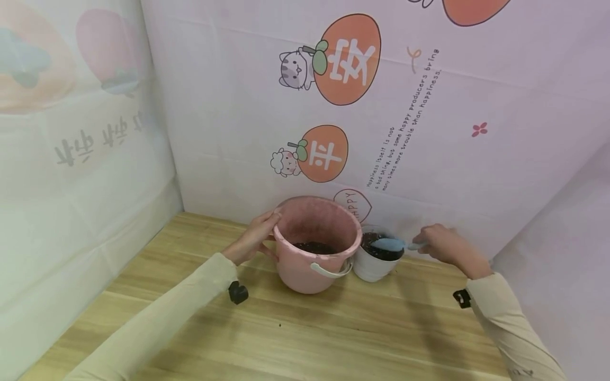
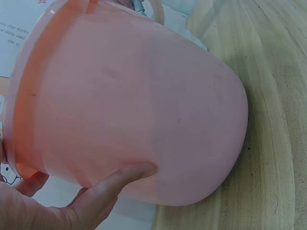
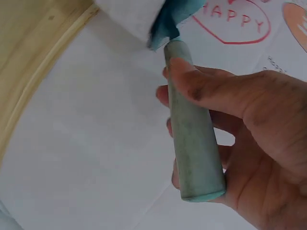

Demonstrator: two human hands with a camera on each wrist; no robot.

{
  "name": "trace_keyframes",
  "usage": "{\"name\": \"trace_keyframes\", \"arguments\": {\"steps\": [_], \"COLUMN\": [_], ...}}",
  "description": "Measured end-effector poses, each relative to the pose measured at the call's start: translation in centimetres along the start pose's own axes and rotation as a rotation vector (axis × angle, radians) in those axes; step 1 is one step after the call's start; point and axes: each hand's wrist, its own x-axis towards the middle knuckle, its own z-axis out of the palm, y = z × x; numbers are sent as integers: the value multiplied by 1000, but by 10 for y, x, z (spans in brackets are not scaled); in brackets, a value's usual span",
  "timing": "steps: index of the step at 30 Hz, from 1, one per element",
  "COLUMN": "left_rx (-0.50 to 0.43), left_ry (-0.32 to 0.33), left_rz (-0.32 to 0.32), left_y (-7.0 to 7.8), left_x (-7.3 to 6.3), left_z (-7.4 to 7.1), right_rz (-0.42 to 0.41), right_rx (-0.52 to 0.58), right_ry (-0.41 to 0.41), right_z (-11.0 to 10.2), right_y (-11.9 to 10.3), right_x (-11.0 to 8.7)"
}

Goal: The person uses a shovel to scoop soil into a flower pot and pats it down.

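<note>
A pink bucket stands tilted on the wooden table, with dark soil at its bottom. At its left side my left hand grips the rim; the left wrist view shows that hand's thumb pressed along the bucket wall. Just right of the bucket is a white pot holding dark soil. Over the pot's soil lies the blue blade of a garden trowel. My right hand holds the trowel by its grey-green handle, fingers wrapped round it.
A white bail handle hangs at the bucket's front. Behind bucket and pot rises a white printed cloth, close to both. Another cloth wall borders the left side. The wooden tabletop extends toward me.
</note>
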Motion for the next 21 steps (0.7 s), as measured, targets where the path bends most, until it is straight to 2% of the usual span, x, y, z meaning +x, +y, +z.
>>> {"name": "trace_keyframes", "arguments": {"steps": [2, 5, 10, 15, 21], "left_rx": [4, 11, 10, 11, 24], "left_ry": [-1, 6, 11, 8, 15], "left_rz": [3, 7, -7, 7, 15], "left_y": [0, -1, -1, 0, 0], "left_x": [0, 1, 1, 0, 0], "left_z": [0, 0, 1, 1, 1], "right_rz": [-14, 8, 14, -39, -125], "right_rx": [61, 110, 96, 126, 223], "right_ry": [-6, -8, -23, -5, -77], "right_z": [-1, -1, 5, 8, 6], "right_y": [1, 1, -5, -15, -20], "right_x": [1, 3, 4, 6, 9]}}
